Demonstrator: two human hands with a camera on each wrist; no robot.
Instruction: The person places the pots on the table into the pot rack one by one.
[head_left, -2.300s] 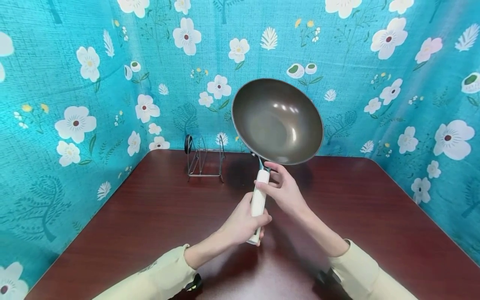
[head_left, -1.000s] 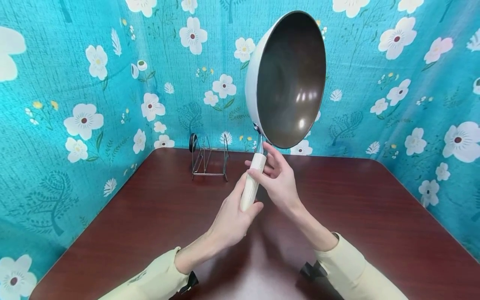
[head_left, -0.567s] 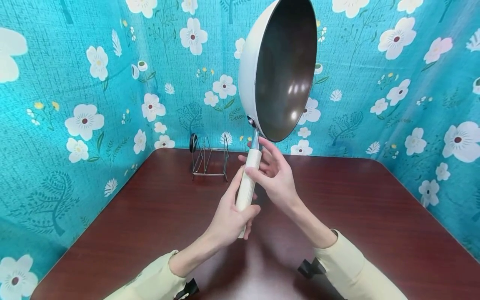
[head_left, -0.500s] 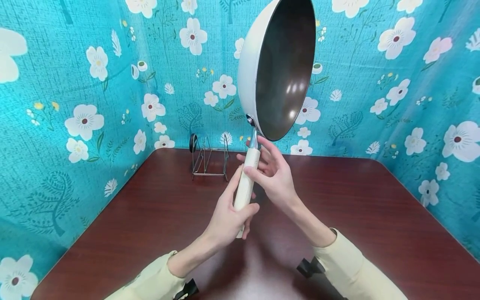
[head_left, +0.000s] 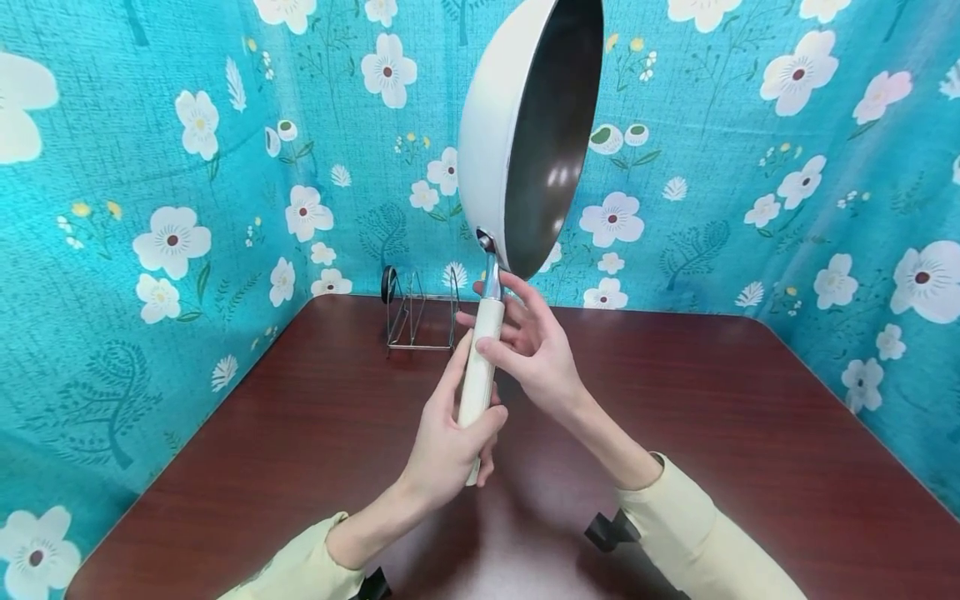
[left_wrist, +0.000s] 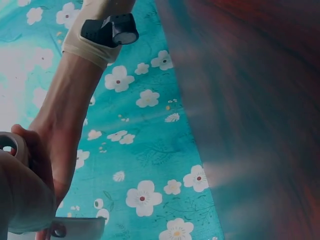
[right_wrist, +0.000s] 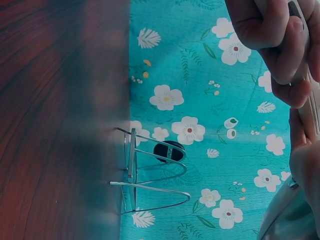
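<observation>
A deep wok (head_left: 491, 133), white outside and dark inside, is held up over the table, its bowl upright and cut off by the top edge of the head view. Its cream handle (head_left: 480, 375) slants down to the lower left. My left hand (head_left: 450, 442) grips the lower handle, with the thumb across the front. Higher up, my right hand (head_left: 532, 354) holds the handle between its thumb in front and fingers behind, close to the metal neck. In the right wrist view, curled fingers wrap the handle (right_wrist: 314, 107), with the wok's side (right_wrist: 287, 215) below.
On the dark red wooden table (head_left: 300, 433), a wire rack (head_left: 422, 346) with a round black piece (head_left: 388, 285) stands toward the back left. A teal flowered curtain (head_left: 360, 150) surrounds the table's back and sides.
The wok has risen and turned from facing me to nearly side-on, showing its white outside. Lately it has shifted left with both hands, which have kept hold of the handle.
</observation>
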